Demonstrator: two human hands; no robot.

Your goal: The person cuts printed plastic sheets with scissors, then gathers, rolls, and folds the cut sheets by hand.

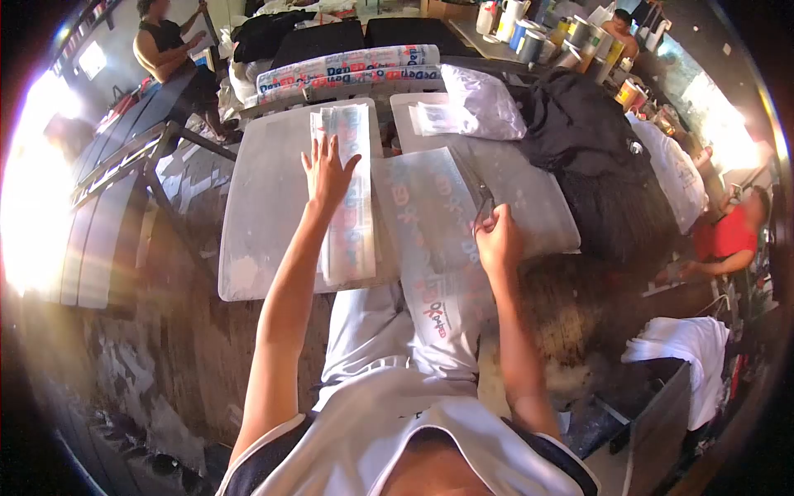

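My left hand lies flat with fingers spread on a stack of printed film strips, which rests on a grey board. In my right hand is a pair of scissors, their blades pointing away from me beside the edge of a translucent printed film sheet. This sheet bridges the gap between the left board and a second grey board, and its near end hangs over my lap. Whether the blades touch the film I cannot tell.
Printed film rolls lie behind the boards. A white plastic bag and black fabric sit at right. Several paint containers stand farther back. People are at upper left and right. White cloth hangs lower right.
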